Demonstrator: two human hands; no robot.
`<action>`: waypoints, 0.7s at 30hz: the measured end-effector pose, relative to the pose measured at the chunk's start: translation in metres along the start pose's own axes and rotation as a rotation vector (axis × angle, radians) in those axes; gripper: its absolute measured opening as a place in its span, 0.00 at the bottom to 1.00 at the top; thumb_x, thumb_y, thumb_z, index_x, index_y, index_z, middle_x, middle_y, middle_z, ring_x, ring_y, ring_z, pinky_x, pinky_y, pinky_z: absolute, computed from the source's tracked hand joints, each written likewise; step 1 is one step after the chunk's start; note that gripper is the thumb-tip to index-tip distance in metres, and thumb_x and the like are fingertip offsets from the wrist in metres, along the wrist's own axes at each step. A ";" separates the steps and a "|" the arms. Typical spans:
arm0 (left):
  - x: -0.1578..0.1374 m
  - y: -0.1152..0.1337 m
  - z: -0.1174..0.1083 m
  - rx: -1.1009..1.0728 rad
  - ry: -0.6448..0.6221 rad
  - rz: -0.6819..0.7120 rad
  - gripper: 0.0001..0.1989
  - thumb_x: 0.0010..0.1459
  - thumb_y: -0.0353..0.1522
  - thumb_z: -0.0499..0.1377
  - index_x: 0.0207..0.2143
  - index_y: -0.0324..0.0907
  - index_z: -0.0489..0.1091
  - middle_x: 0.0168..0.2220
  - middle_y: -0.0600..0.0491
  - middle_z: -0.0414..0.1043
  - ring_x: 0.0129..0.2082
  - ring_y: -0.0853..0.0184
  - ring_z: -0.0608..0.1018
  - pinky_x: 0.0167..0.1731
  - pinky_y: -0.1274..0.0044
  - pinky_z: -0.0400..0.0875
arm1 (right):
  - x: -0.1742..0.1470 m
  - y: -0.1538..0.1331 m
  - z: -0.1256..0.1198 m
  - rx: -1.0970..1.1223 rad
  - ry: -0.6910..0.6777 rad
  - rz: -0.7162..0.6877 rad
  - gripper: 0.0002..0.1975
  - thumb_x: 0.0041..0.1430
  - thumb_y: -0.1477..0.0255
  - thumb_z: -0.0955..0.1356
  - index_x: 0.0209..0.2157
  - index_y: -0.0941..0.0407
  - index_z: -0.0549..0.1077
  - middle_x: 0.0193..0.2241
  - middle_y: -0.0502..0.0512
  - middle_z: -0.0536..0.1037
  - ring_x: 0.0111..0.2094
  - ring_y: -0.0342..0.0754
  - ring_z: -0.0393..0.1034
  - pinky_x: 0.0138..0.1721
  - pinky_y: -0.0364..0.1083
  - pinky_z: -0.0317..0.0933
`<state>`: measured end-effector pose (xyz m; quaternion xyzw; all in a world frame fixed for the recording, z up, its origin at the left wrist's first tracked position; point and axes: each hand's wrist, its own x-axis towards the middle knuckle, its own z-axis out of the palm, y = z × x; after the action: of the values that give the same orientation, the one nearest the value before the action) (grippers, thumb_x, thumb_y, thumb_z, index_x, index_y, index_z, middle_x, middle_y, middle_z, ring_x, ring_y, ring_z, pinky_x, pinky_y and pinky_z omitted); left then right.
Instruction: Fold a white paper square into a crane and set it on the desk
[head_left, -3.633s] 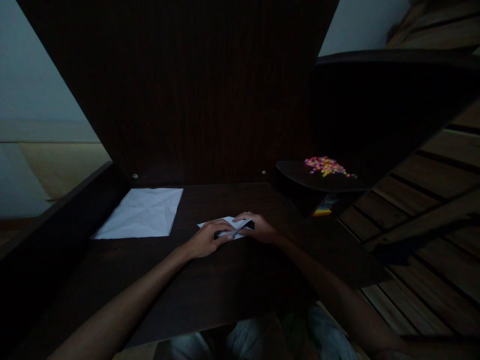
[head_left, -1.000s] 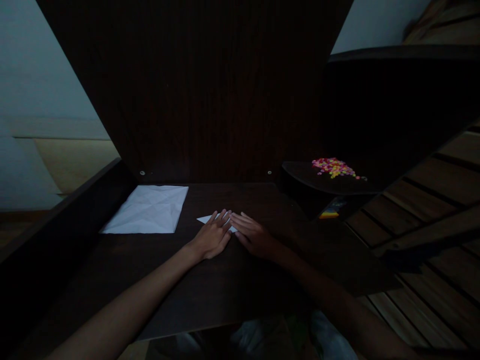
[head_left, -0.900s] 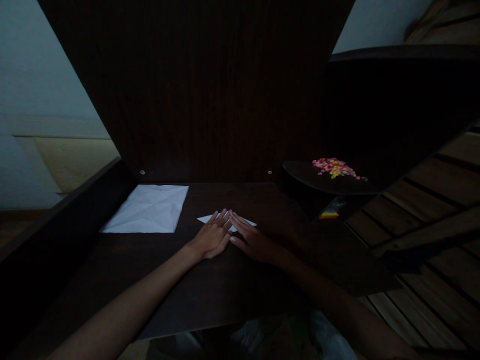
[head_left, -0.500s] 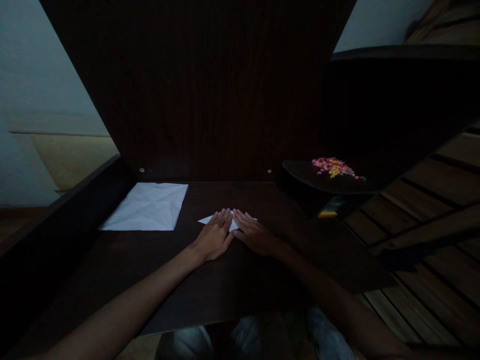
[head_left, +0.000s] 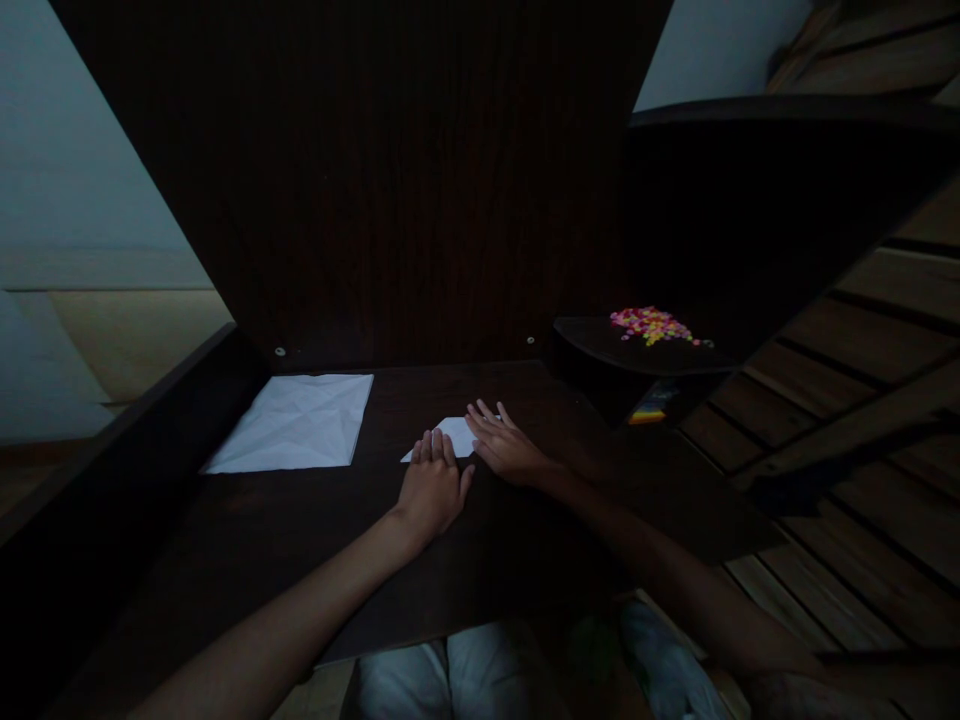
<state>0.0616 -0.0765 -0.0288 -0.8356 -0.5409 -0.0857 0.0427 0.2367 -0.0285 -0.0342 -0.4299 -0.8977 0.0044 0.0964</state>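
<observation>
A small folded piece of white paper [head_left: 454,436] lies flat on the dark wooden desk [head_left: 465,560]. My left hand [head_left: 433,485] rests on its left part, palm down, fingers stretched out and the thumb apart. On the paper's right part lies my right hand [head_left: 508,445], its fingers spread and flat. Between the hands the middle of the paper shows; its two ends are partly covered. To the left is a larger creased sheet of white paper [head_left: 296,422], lying flat and touched by neither hand.
At the right, a rounded dark shelf [head_left: 592,345] carries a pile of small colourful pieces [head_left: 652,325]. Below it sits an item with a yellow and orange edge [head_left: 649,412]. A raised side board [head_left: 127,420] borders the desk's left, and a tall dark panel [head_left: 412,180] its back.
My hands have moved apart, the right one outward with its fingers spreading, so more of the folded paper shows. The view has shifted slightly.
</observation>
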 end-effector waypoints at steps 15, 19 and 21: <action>-0.010 0.012 -0.010 0.045 -0.001 -0.002 0.27 0.63 0.37 0.51 0.52 0.18 0.66 0.52 0.22 0.65 0.55 0.44 0.69 0.50 0.62 0.65 | 0.042 0.013 0.009 -0.008 -0.033 0.223 0.29 0.68 0.67 0.49 0.64 0.68 0.52 0.65 0.66 0.49 0.67 0.54 0.38 0.65 0.59 0.36; -0.018 0.020 -0.008 0.064 -0.027 -0.050 0.30 0.63 0.40 0.51 0.53 0.17 0.65 0.53 0.20 0.63 0.54 0.42 0.69 0.49 0.60 0.64 | 0.044 0.013 0.009 0.004 -0.069 0.310 0.30 0.67 0.64 0.48 0.64 0.68 0.50 0.66 0.64 0.44 0.67 0.54 0.34 0.65 0.58 0.34; -0.021 0.023 -0.008 0.069 -0.041 -0.087 0.31 0.63 0.40 0.51 0.53 0.17 0.64 0.53 0.20 0.63 0.53 0.42 0.70 0.48 0.59 0.65 | 0.045 0.013 0.008 0.012 -0.081 0.334 0.31 0.67 0.63 0.48 0.65 0.67 0.49 0.67 0.63 0.43 0.68 0.54 0.33 0.65 0.58 0.34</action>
<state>0.0736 -0.1060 -0.0248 -0.8110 -0.5800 -0.0516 0.0567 0.2181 0.0148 -0.0361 -0.5719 -0.8170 0.0432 0.0605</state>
